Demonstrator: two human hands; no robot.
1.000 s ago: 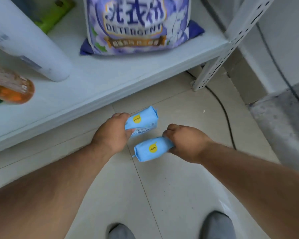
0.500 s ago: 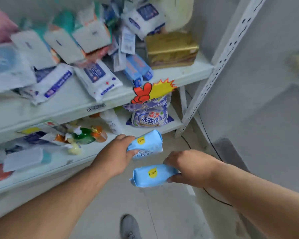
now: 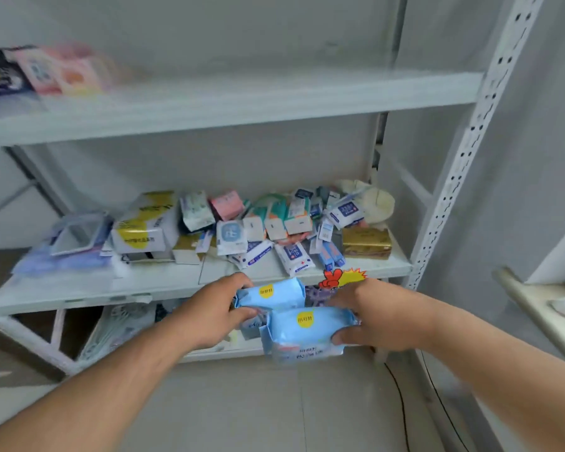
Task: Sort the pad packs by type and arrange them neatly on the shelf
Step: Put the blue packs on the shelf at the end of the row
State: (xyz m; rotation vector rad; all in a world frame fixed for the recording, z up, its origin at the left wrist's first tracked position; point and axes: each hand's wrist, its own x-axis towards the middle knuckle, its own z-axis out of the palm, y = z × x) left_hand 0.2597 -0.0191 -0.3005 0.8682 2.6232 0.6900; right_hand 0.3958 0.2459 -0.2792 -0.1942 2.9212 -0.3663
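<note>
My left hand grips a light blue pad pack with a round yellow sticker. My right hand grips a second light blue pad pack of the same kind, slightly lower and nearer to me. Both packs hang in front of the edge of the middle shelf. On that shelf lies a jumbled heap of mixed packs in white, blue, pink and teal. The upper shelf carries a few pink and dark packs at its far left, blurred.
A gold box and a white-and-yellow carton sit on the middle shelf. A red and yellow price tag sticks to its edge. The white perforated upright stands at the right. A black cable runs along the floor.
My view has swung up from the floor and bottom shelf to the middle and upper shelves. Both hands have risen with the blue packs, which now sit close together, overlapping.
</note>
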